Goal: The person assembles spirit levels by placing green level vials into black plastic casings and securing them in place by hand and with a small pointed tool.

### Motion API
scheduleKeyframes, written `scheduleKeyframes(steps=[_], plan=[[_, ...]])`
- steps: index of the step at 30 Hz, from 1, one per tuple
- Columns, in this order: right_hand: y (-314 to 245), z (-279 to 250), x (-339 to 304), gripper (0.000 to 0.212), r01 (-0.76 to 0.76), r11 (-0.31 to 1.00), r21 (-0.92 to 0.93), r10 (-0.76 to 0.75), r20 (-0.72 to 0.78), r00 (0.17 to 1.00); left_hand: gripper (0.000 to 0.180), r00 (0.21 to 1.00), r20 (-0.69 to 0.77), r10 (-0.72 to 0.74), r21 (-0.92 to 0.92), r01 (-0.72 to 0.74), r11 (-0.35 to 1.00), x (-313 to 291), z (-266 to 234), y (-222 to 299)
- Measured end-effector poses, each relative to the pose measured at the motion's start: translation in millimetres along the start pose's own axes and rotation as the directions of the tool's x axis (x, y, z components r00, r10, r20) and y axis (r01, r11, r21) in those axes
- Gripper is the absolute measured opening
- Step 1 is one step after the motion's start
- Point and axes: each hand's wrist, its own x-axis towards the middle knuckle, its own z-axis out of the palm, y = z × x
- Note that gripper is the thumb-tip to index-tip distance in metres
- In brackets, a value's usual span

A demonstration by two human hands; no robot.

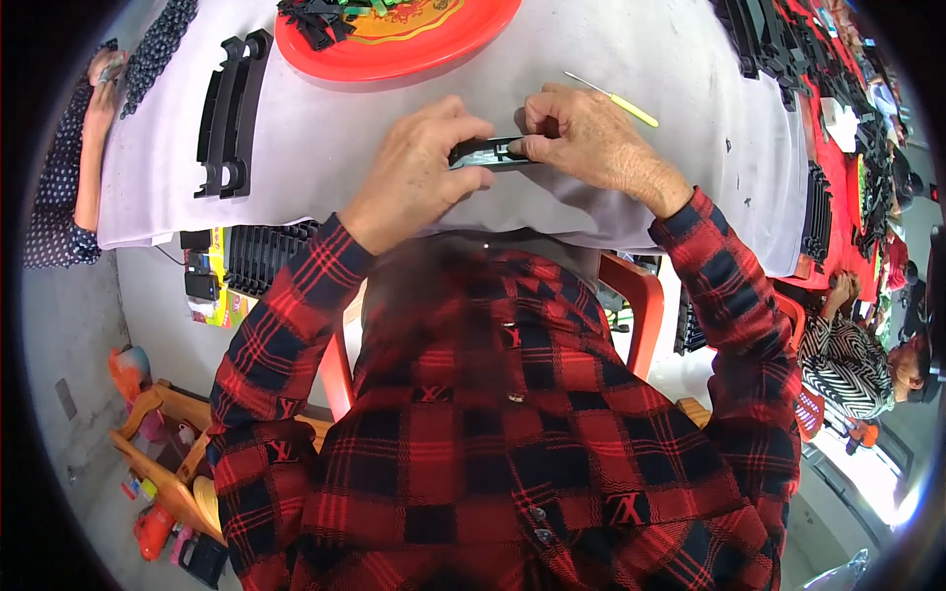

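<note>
Over the near edge of the cloth-covered table I hold a small oblong black plastic part (pixel 490 155) with a shiny, pale inside. My left hand (pixel 422 158) grips its left end between thumb and fingers. At the other end, the thumb and fingers of my right hand (pixel 586 136) pinch the part near its top edge; the exact grip is partly hidden. A thin screwdriver-like tool with a yellow handle (pixel 631 108) lies beyond my right hand. To the left, long black plastic frames (pixel 233 116) rest on the cloth.
A red plate (pixel 394 67) with black and green pieces stands at the far side. Black parts pile up at the far right (pixel 754 39), near a red-covered table (pixel 838 197). Small dark beads or pieces (pixel 158 49) lie far left beside another person's arm (pixel 94 138). A red chair (pixel 641 305) is beneath me.
</note>
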Motion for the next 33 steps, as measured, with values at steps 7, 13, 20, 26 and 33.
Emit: scheduleKeyframes(steps=[7,13,20,26,33], plan=[[-7.8,1.7,6.2,0.027,-0.167,0.986,0.022,0.164,0.099,0.981,0.034,0.998,-0.048,0.052,-0.042,-0.054,0.998,1.0,5.6,-4.6],[-7.4,3.3,7.1,0.028,-0.197,0.98,0.007,0.195,0.107,0.975,0.026,0.992,-0.111,0.064,-0.039,-0.068,0.997,2.8,12.4,-3.0],[-4.6,3.7,9.7,0.029,-0.201,0.98,0.001,0.199,0.124,0.972,0.027,0.984,-0.151,0.093,-0.034,-0.1,0.994,-2.6,18.2,-4.5],[-7.3,1.5,12.1,0.029,-0.257,0.966,0.02,0.25,0.175,0.952,0.03,0.951,-0.22,0.217,0.168,-0.183,0.969,-9.9,17.6,-6.6],[-9.0,2.3,14.1,0.031,-0.255,0.967,0.008,0.251,0.159,0.955,0.027,0.923,-0.247,0.294,0.256,-0.23,0.939,-14.7,22.3,-14.6]])
